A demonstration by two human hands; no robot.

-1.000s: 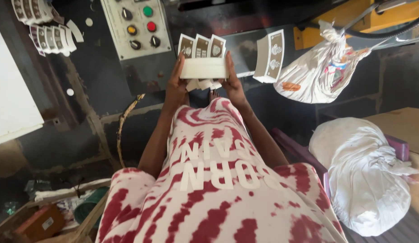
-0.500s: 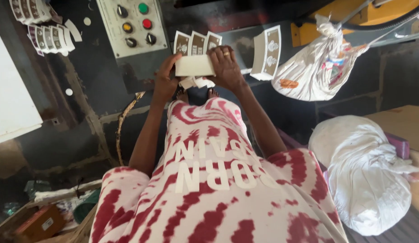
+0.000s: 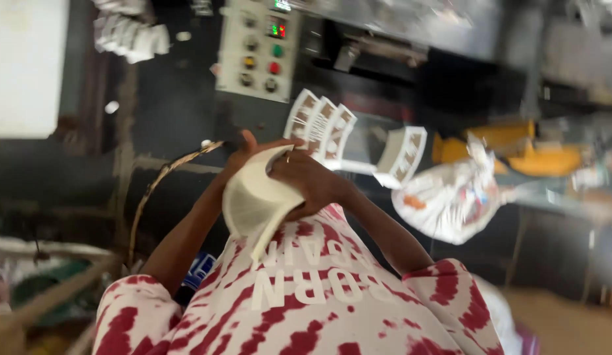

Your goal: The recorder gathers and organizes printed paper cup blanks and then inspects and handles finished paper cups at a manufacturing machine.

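Note:
Both my hands hold a stack of white paper blanks point(image 3: 257, 197) close to my chest, above my red and white patterned shirt point(image 3: 306, 309). The stack is bent into a curve. My left hand point(image 3: 239, 152) grips its far left edge with the thumb up. My right hand point(image 3: 312, 181) wraps over its right side. Just beyond my hands, a fan of printed paper blanks point(image 3: 322, 128) stands in a holder on the dark machine, with a second bunch point(image 3: 401, 156) to its right.
A pale control panel point(image 3: 257, 49) with coloured buttons sits above my hands. A knotted white plastic bag point(image 3: 454, 197) hangs at the right. More white blanks point(image 3: 132, 39) lie at the top left beside a white board point(image 3: 26, 66). A curved cord point(image 3: 155, 190) hangs at the left.
My hands have drawn the white stack down from the machine holder toward my chest and bent it. The view has swung and tilted to the right.

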